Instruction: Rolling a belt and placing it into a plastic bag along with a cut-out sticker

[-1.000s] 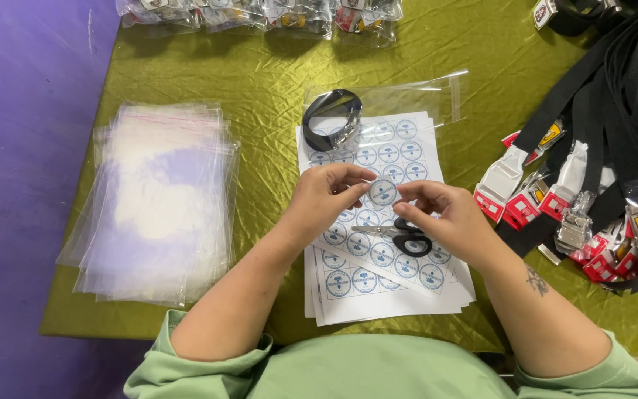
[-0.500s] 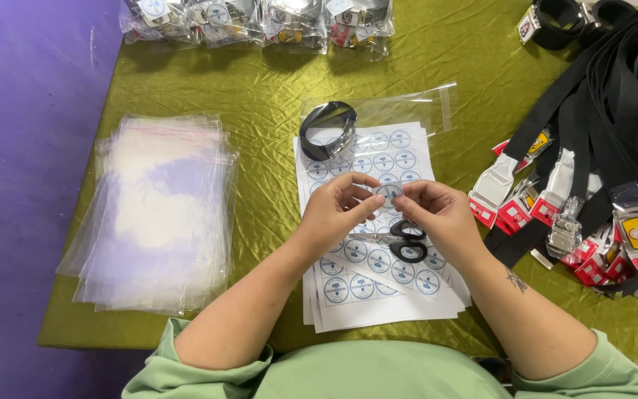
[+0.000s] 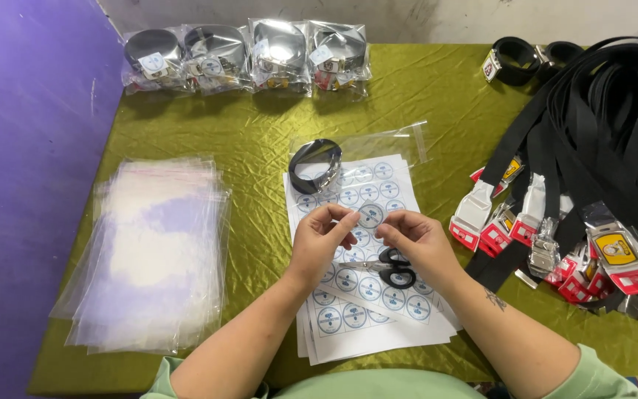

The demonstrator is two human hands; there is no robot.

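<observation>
My left hand [image 3: 323, 238] and my right hand [image 3: 415, 239] meet over a stack of white sheets [image 3: 378, 325] printed with round blue stickers. Both pinch one round sticker [image 3: 369, 216] between their fingertips, a little above the sheets. Black-handled scissors [image 3: 391, 269] lie on the sheets under my right hand. Just beyond the hands, a coiled black strap sits inside a clear bag [image 3: 319, 164] resting on the top of the sheets.
A pile of empty clear bags [image 3: 149, 251] lies at the left on the green cloth [image 3: 260, 125]. Several bagged straps [image 3: 245, 55] line the far edge. Black straps with red and white buckles [image 3: 577, 222] spread over the right side.
The hands have stayed together over the sheets, working the sticker between the fingertips. The view has tilted up, showing more of the far edge.
</observation>
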